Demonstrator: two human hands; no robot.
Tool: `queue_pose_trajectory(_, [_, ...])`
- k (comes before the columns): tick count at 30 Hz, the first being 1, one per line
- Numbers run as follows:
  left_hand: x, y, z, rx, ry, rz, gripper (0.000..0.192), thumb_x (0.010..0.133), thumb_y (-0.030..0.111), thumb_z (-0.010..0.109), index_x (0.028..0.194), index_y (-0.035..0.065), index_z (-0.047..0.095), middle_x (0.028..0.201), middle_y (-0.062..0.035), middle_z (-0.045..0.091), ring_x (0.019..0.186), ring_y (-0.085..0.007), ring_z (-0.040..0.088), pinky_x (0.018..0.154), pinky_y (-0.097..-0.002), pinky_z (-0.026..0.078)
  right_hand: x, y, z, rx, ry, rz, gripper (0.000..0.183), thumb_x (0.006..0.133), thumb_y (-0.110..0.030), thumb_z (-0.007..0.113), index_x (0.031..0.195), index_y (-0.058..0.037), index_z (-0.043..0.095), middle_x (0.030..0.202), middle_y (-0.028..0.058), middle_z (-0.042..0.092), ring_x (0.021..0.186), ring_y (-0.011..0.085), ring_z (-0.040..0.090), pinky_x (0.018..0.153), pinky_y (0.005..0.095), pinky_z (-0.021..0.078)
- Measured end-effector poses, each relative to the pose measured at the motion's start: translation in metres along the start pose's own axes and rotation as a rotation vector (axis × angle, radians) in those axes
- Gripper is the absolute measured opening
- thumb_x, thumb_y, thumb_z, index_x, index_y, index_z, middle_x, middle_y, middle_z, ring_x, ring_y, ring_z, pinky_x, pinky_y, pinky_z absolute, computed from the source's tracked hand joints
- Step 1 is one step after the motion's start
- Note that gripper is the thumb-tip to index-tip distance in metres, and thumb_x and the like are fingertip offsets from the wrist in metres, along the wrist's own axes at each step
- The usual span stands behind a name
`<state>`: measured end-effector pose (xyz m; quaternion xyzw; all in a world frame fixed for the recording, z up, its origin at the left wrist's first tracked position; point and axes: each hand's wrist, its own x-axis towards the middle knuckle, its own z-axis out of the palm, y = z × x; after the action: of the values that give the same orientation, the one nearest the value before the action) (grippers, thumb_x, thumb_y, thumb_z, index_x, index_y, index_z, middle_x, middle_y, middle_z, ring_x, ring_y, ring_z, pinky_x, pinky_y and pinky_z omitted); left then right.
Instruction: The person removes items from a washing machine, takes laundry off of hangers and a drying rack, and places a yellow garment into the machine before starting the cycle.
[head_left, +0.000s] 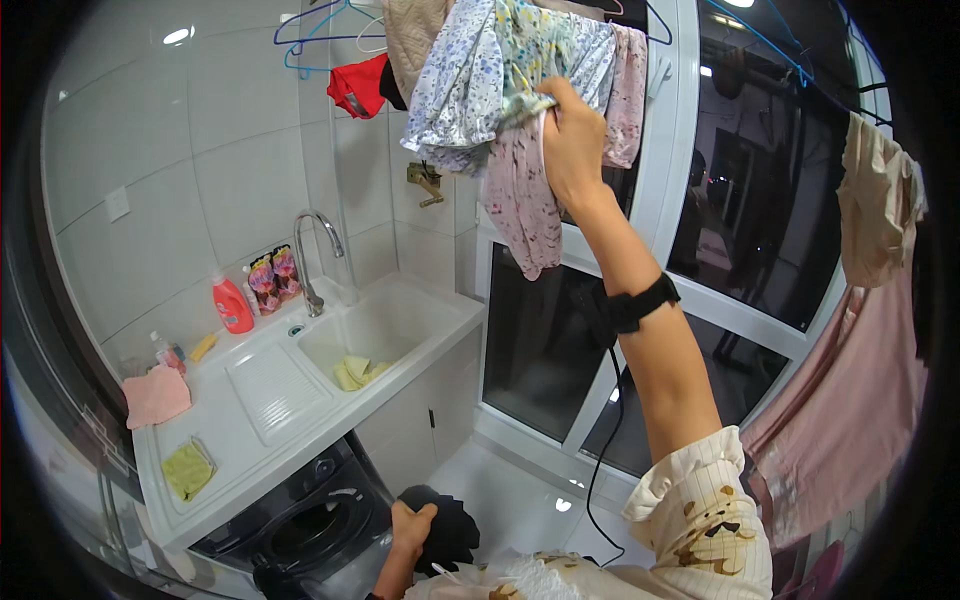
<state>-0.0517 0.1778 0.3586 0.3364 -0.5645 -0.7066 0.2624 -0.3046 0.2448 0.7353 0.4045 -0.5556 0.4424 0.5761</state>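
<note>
My right hand (574, 146) is raised at the top centre, its fingers closed on the lower edge of a floral garment (529, 56) that hangs from above. Blue-and-white floral cloth (457, 82) hangs just left of it, and pink floral cloth (525, 202) hangs below and behind the hand. Down at the bottom centre, my left hand (412, 525) grips a bundle of black cloth (448, 529) in front of the washing machine (311, 521). A black strap with a cable circles my right forearm.
A white sink counter (217, 450) with a tap (311, 262) stands at the left. It holds a red detergent bottle (233, 306), a pink cloth (157, 396) and a green cloth (187, 469). Yellow cloth (358, 373) lies in the basin. Pink fabric (847, 420) hangs at the right, near glazed doors.
</note>
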Motion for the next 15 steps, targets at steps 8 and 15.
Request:
queue_pose_trajectory(8, [-0.005, -0.012, -0.017, 0.114, -0.129, -0.034, 0.015, 0.064, 0.002, 0.055, 0.076, -0.0039, 0.049, 0.07, -0.0065, 0.052, 0.064, -0.0149, 0.051, 0.055, -0.0286, 0.044, -0.091, 0.001, -0.051, 0.227, -0.055, 0.216, 0.01, 0.07, 0.0, 0.047, 0.078, -0.0004, 0.052, 0.058, 0.0129, 0.05, 0.054, 0.0118, 0.049, 0.051, 0.0257, 0.0377])
queue_pose_trajectory(15, [-0.007, -0.014, -0.02, 0.221, -0.199, -0.076, 0.019, 0.065, 0.005, 0.055, 0.081, -0.0039, 0.049, 0.074, -0.0081, 0.052, 0.066, -0.0171, 0.052, 0.058, -0.0302, 0.044, -0.213, 0.049, -0.106, 0.703, -0.337, 0.645, 0.03, 0.078, -0.015, 0.052, 0.105, -0.0026, 0.052, 0.1, 0.0129, 0.055, 0.096, 0.0164, 0.049, 0.083, 0.0287, 0.0373])
